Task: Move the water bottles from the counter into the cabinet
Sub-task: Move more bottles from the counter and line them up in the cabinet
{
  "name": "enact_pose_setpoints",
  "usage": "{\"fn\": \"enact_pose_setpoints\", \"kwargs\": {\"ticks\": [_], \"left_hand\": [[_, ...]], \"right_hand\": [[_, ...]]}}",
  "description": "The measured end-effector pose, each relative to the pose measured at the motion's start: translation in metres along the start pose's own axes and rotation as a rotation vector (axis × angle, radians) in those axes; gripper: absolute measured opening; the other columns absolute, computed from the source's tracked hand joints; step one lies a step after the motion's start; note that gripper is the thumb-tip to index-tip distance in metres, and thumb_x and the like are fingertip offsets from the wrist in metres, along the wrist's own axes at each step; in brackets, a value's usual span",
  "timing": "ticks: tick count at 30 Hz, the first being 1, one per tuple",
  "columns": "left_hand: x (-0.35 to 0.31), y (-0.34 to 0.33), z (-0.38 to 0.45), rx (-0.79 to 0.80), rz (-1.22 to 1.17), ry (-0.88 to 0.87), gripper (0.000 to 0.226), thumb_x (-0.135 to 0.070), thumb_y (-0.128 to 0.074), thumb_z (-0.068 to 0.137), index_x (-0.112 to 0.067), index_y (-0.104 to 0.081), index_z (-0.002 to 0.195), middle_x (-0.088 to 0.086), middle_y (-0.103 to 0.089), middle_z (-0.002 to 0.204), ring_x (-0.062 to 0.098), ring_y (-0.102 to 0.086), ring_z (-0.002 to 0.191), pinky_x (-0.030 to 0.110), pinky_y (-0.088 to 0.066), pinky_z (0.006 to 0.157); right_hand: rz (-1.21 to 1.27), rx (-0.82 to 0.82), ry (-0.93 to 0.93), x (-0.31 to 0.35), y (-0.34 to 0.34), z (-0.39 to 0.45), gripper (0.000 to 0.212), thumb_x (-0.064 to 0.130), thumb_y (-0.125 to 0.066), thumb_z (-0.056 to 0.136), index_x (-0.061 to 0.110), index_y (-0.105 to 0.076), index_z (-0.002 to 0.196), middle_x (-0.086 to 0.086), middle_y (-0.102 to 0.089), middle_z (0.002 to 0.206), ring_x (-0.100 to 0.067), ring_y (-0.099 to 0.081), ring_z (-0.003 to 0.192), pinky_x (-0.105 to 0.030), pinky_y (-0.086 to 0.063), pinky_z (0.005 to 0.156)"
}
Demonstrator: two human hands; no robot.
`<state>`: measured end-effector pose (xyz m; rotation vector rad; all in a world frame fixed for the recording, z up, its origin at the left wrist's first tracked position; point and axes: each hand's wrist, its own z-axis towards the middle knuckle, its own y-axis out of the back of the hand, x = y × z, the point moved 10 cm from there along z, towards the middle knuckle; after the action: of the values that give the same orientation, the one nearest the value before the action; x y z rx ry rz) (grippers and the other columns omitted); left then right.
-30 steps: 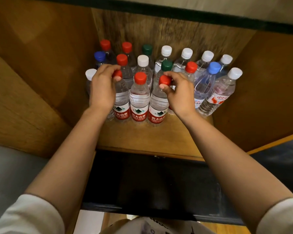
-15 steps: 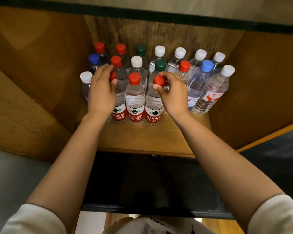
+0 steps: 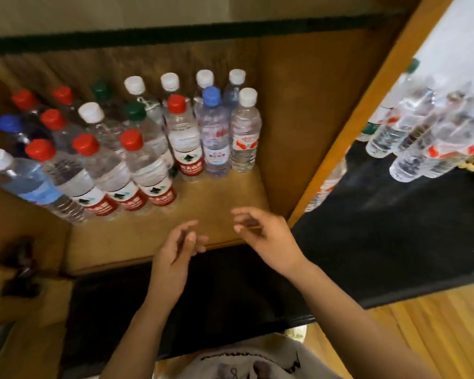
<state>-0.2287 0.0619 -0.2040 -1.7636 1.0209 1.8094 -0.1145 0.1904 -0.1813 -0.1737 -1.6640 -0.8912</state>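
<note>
Left hand and right hand empty with loose fingers at lower centre, bottles standing in cabinet upper left, more bottles on counter at right

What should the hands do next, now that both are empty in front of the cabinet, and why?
Probably reach the right hand toward the water bottles on the counter at the right. Both it and the left hand are open and hold nothing, those bottles are not yet stored, and the cabinet shelf shows bare wood in front of the rows.
</note>
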Motion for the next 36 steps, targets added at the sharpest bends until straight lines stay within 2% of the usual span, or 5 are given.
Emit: {"fn": "enact_pose_setpoints", "kwargs": {"ticks": [9,18,28,32,36], "left_hand": [[0.005,-0.186,-0.009,0.333,0.122,0.033,0.024,-0.020,-0.049,0.094,-0.041,-0.057,0.103,-0.013,-0.069,0.090,0.002,-0.063,0.076,0.023,-0.049,0.076],[-0.030,-0.256,0.039,0.041,-0.124,0.006,0.082,-0.005,-0.061,0.086,-0.029,-0.008,0.143,-0.011,-0.017,0.149,-0.004,-0.021,0.134,0.022,-0.023,0.111],[-0.082,-0.247,0.092,-0.057,-0.158,-0.145,0.041,-0.015,-0.039,0.098,-0.025,-0.025,0.136,0.000,-0.037,0.141,0.014,-0.036,0.132,0.036,-0.031,0.112],[-0.083,-0.252,0.094,0.002,-0.196,-0.127,0.035,-0.012,-0.037,0.098,-0.025,-0.031,0.131,-0.004,-0.045,0.132,0.006,-0.045,0.123,0.021,-0.039,0.103],[-0.081,-0.254,0.095,0.040,-0.205,-0.128,0.034,-0.009,-0.034,0.099,-0.018,-0.032,0.132,-0.009,-0.049,0.121,-0.015,-0.053,0.103,0.008,-0.043,0.085]], "right_hand": [[0.078,-0.264,-0.351,-0.135,0.146,-0.092,0.020,0.004,-0.060,0.087,0.016,-0.066,0.102,0.008,-0.067,0.091,-0.006,-0.065,0.088,-0.030,-0.053,0.086],[0.122,-0.392,-0.361,-0.188,0.220,-0.055,0.026,0.004,-0.063,0.084,0.019,-0.060,0.104,-0.001,-0.063,0.092,-0.012,-0.060,0.081,-0.026,-0.049,0.082],[0.016,-0.283,-0.075,-0.130,0.240,0.101,0.098,0.025,-0.079,0.072,0.010,-0.016,0.145,-0.016,-0.025,0.146,-0.026,-0.029,0.135,-0.025,-0.022,0.105],[-0.030,-0.158,-0.077,-0.125,0.229,0.125,0.091,0.024,-0.078,0.072,0.011,-0.019,0.141,-0.014,-0.041,0.140,-0.030,-0.044,0.126,-0.041,-0.036,0.106],[-0.131,-0.074,-0.064,-0.126,0.233,0.130,0.078,0.020,-0.074,0.075,0.010,-0.026,0.135,-0.011,-0.057,0.126,-0.031,-0.055,0.112,-0.029,-0.039,0.087]]}}
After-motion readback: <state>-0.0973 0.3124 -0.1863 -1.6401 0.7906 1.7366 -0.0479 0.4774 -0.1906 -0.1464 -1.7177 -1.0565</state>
